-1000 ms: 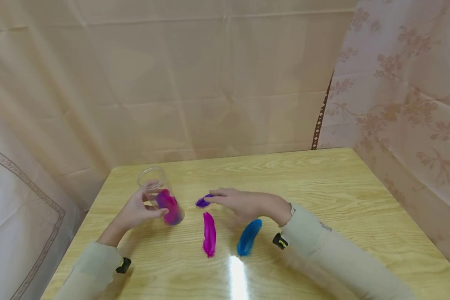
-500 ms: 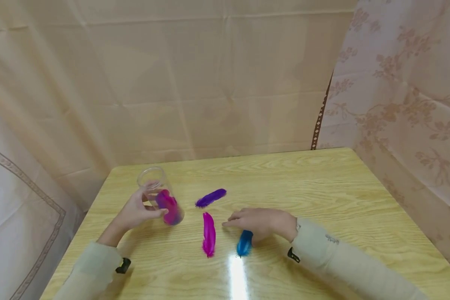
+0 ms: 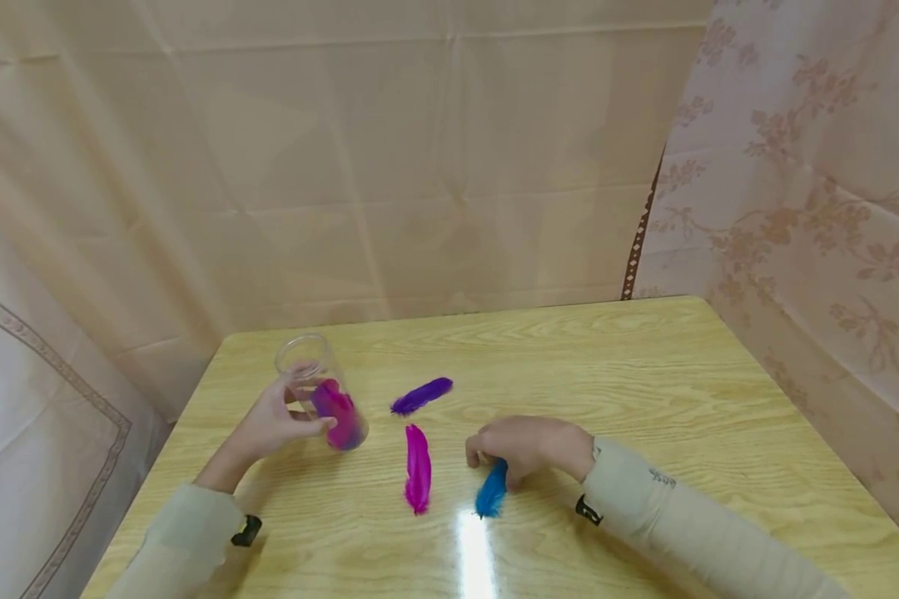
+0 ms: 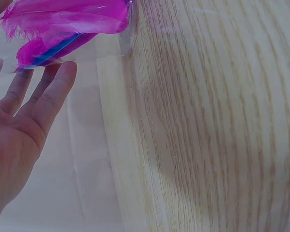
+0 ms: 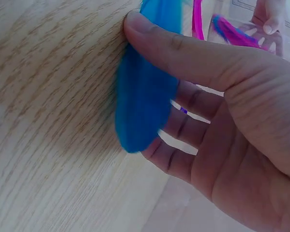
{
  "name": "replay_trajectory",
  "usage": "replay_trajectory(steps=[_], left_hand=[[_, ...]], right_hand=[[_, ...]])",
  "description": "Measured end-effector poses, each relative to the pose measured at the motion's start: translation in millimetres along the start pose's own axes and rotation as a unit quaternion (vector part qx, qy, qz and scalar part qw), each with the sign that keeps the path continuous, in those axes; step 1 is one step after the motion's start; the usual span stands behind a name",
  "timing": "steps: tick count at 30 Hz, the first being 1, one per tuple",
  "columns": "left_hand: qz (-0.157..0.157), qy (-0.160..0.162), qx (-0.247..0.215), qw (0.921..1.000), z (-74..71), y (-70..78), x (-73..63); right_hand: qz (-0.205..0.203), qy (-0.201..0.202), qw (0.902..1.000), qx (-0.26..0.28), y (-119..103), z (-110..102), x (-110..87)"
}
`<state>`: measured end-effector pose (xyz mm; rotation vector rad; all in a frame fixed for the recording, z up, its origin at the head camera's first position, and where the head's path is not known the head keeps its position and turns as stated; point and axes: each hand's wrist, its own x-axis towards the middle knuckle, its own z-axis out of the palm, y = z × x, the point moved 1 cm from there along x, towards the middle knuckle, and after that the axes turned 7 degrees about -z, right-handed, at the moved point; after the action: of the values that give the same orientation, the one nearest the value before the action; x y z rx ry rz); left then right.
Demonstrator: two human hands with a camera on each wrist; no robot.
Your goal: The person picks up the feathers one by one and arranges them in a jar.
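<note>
My left hand grips a clear plastic cup, tilted, near the left side of the table. Inside it lie pink feathers and a blue one, seen through the wall in the left wrist view. With thumb and fingers, my right hand pinches a blue feather low over the tabletop; the fingertips behind the feather are hidden. Between the hands lies a pink feather, and beyond it a purple feather lies slanted.
The wooden table has its far edge against a beige curtain. A floral cloth hangs at the right and a pale cloth at the left. Glare shines near the front.
My right hand has drawn back from the purple feather toward the near right, and its fingers have closed on the blue feather. My left hand and the cup stay in place.
</note>
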<state>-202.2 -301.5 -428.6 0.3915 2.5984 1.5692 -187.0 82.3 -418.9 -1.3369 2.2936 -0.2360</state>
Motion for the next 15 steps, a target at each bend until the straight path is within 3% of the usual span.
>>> replay_trajectory(steps=[15], left_hand=[[0.0,-0.002,0.005,1.0,-0.8,-2.1,-0.6]], right_hand=[[-0.006,-0.035,0.9988,0.035,8.1,-1.7,5.3]])
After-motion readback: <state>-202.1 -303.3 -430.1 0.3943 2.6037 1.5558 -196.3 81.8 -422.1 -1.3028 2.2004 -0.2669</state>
